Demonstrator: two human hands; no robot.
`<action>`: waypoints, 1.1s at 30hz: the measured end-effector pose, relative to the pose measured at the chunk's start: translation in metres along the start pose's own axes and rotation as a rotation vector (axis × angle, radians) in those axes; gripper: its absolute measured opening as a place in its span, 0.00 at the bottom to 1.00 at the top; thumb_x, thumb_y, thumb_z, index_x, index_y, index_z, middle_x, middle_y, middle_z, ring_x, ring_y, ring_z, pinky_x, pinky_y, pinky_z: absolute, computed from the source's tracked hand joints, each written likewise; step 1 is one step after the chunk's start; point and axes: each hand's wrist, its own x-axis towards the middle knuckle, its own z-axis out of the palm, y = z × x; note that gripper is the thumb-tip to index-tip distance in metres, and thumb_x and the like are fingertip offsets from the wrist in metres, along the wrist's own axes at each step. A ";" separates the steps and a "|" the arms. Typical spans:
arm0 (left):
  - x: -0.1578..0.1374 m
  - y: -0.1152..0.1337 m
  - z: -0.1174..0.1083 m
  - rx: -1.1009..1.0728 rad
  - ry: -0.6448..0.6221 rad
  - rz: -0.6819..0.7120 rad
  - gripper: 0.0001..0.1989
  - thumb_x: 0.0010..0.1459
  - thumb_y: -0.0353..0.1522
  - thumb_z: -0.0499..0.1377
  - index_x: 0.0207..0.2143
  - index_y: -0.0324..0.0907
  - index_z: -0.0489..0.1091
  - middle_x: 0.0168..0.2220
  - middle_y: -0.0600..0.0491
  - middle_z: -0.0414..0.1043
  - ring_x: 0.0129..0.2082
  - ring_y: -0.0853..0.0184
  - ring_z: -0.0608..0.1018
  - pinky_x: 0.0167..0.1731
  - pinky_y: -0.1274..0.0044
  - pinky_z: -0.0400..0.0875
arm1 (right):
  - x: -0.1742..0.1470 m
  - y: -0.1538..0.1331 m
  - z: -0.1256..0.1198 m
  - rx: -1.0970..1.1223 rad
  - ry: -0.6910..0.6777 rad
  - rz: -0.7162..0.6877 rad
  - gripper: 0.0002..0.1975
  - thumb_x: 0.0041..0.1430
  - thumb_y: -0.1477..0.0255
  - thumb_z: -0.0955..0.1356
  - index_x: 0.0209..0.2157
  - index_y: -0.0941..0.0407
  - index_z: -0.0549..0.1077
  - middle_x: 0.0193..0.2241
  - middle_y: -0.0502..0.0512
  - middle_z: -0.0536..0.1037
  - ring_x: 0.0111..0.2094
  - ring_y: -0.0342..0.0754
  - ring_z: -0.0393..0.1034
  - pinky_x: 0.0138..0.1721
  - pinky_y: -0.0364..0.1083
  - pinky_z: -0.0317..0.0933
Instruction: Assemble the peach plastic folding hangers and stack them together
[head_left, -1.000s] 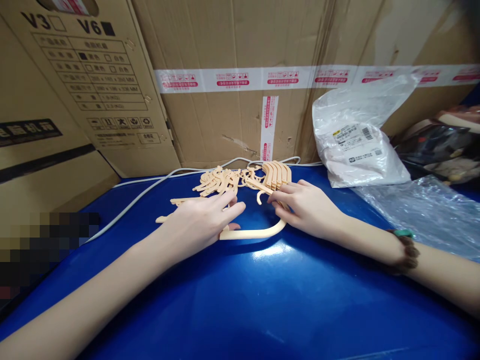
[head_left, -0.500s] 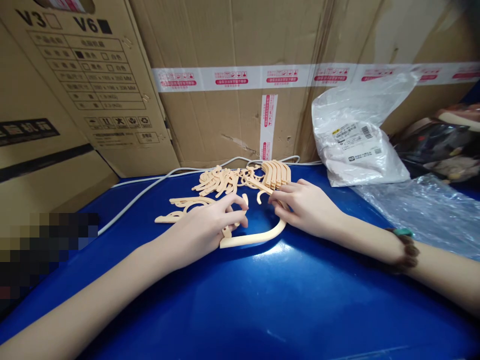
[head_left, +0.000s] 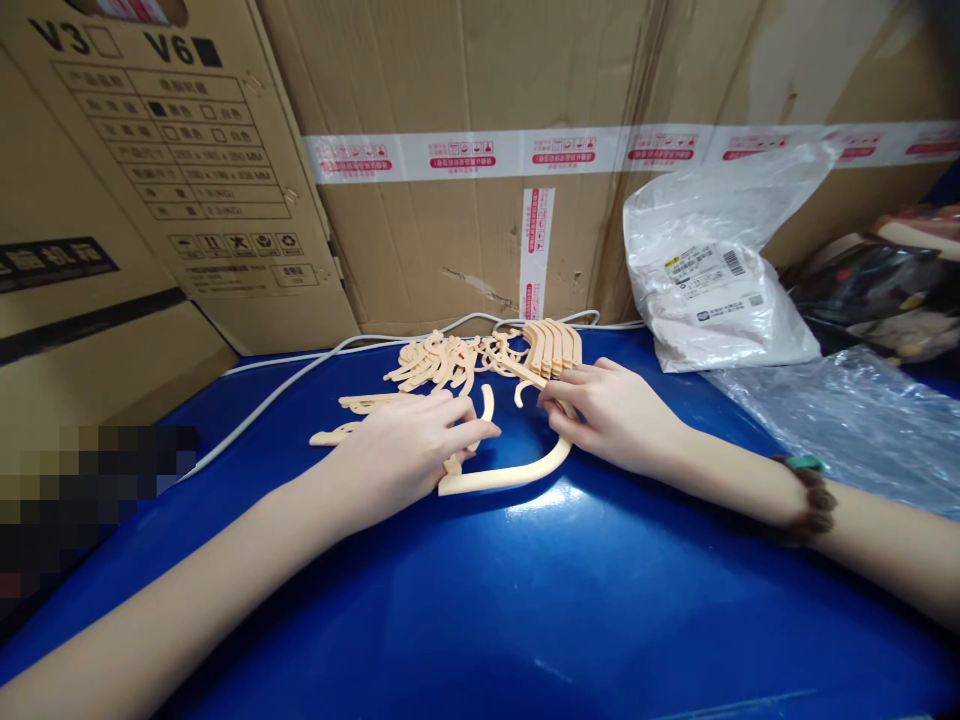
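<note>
A beige plastic folding hanger lies between my hands, its curved arm [head_left: 510, 479] bowed toward me over the blue surface. My right hand [head_left: 611, 415] is closed around its right side, where a small hook [head_left: 520, 397] sticks out by the fingertips. At the arm's left end, my left hand [head_left: 420, 435] has its fingers closed on a beige hanger piece [head_left: 488, 402], whose curved tip rises beyond them. The fingers hide much of that piece. Left of that hand lie loose flat hanger arms [head_left: 330, 438], partly covered by it.
Behind my hands are a heap of beige hanger pieces [head_left: 435, 362] and a neat row of curved arms [head_left: 553, 345]. A white cable [head_left: 262, 408] runs along the back left. Cardboard boxes [head_left: 450, 240] stand behind. A white plastic bag [head_left: 720, 290] and clear film [head_left: 847, 420] are at right.
My left hand's fingers have shifted slightly and drawn together, showing more of the curved piece beyond them. The right hand and the hanger arm have barely moved.
</note>
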 end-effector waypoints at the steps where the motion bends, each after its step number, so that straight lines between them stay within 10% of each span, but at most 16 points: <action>1: 0.000 0.000 0.000 -0.035 -0.013 -0.005 0.25 0.56 0.17 0.49 0.52 0.47 0.66 0.39 0.54 0.69 0.38 0.65 0.72 0.36 0.74 0.63 | 0.000 0.000 0.000 -0.005 -0.001 0.001 0.11 0.61 0.73 0.61 0.35 0.57 0.75 0.32 0.54 0.79 0.36 0.48 0.72 0.38 0.47 0.52; 7: 0.000 0.002 -0.002 -0.168 -0.044 -0.030 0.35 0.49 0.12 0.44 0.53 0.50 0.65 0.43 0.55 0.68 0.41 0.66 0.70 0.35 0.77 0.62 | 0.000 -0.002 -0.001 -0.011 -0.006 0.007 0.11 0.61 0.73 0.62 0.35 0.57 0.76 0.32 0.53 0.78 0.35 0.48 0.72 0.39 0.47 0.51; 21: 0.002 0.014 -0.007 -0.181 -0.091 -0.058 0.17 0.64 0.42 0.51 0.52 0.46 0.66 0.44 0.52 0.68 0.41 0.62 0.71 0.38 0.71 0.64 | -0.001 -0.001 0.000 0.004 0.021 -0.014 0.10 0.61 0.73 0.62 0.35 0.58 0.75 0.32 0.54 0.78 0.35 0.48 0.71 0.39 0.47 0.51; 33: 0.002 0.015 -0.005 -0.118 -0.071 0.017 0.15 0.65 0.40 0.50 0.50 0.45 0.67 0.42 0.51 0.68 0.38 0.62 0.72 0.35 0.72 0.63 | 0.000 -0.003 -0.001 0.009 -0.020 0.009 0.11 0.62 0.72 0.61 0.35 0.58 0.74 0.32 0.55 0.78 0.35 0.48 0.71 0.38 0.47 0.51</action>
